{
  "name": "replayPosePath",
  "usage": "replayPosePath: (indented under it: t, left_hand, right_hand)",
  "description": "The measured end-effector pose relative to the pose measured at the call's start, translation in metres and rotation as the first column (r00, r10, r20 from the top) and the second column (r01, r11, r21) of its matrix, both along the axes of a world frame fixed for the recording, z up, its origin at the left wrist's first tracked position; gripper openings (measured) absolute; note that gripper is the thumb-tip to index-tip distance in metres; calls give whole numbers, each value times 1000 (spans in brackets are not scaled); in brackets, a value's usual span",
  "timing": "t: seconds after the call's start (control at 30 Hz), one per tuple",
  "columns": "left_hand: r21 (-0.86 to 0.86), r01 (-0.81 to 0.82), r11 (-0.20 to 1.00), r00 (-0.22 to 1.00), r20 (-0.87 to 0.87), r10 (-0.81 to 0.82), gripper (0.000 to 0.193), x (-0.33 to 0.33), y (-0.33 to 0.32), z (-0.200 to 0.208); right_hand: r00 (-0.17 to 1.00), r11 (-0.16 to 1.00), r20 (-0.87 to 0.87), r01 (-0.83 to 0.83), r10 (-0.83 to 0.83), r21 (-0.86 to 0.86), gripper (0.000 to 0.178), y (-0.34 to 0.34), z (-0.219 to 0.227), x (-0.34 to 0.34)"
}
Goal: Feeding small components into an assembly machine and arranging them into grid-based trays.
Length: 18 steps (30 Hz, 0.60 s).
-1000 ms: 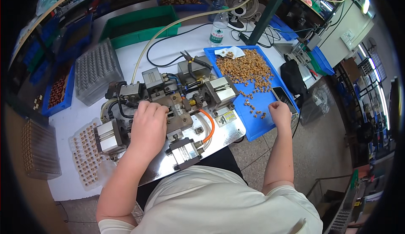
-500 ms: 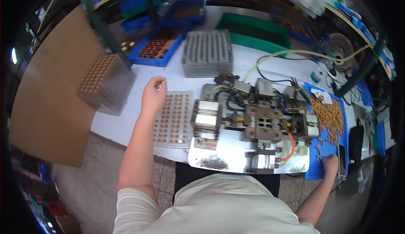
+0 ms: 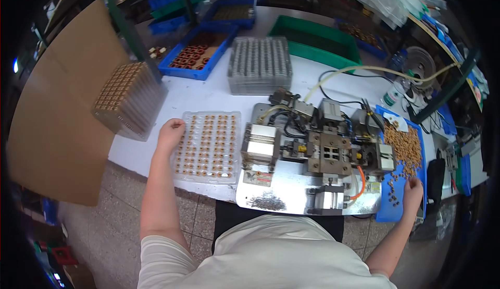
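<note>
One left hand [image 3: 171, 134], fingers bunched, at left edge of clear tray [image 3: 236, 158]; right hand [image 3: 413, 194], likewise bunched, at blue tray [image 3: 388, 213] beside loose rings [image 3: 403, 145]. Can't tell if either pinches anything. We'd move lightly, sparing seated rings [image 3: 211, 175].

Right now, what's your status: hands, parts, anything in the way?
Left hand at clear tray, left edge, grip unclear. Right hand over blue tray, near loose parts. Machine between hands.

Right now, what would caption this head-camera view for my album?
Left hand at a clear tray of small parts, right hand over a blue tray, a metal machine between them.
</note>
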<state>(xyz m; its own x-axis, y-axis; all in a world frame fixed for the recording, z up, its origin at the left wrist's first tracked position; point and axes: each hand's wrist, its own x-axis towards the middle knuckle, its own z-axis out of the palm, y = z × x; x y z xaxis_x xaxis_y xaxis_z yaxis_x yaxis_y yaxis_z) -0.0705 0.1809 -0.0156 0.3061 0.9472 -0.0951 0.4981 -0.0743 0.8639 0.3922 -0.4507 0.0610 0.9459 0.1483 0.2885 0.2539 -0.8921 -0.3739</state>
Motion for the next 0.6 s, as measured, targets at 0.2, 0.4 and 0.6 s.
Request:
replayPosePath:
  t: [0.2,0.4,0.6]
  left_hand:
    - [148,8,989,999,-41,-2,16,-4,1,-6]
    - [476,-70,877,992,-62,112,18,30,-75,38]
    - [643,-35,765,999,16,32,17,44,-162,31]
  right_hand:
    - [915,868,144,-403,376,289,15,114,62,-66]
    - [574,561,200,-819,794,121,17,204,44,-105]
    - [588,587,122,-808,800,44,12,223,34,-106]
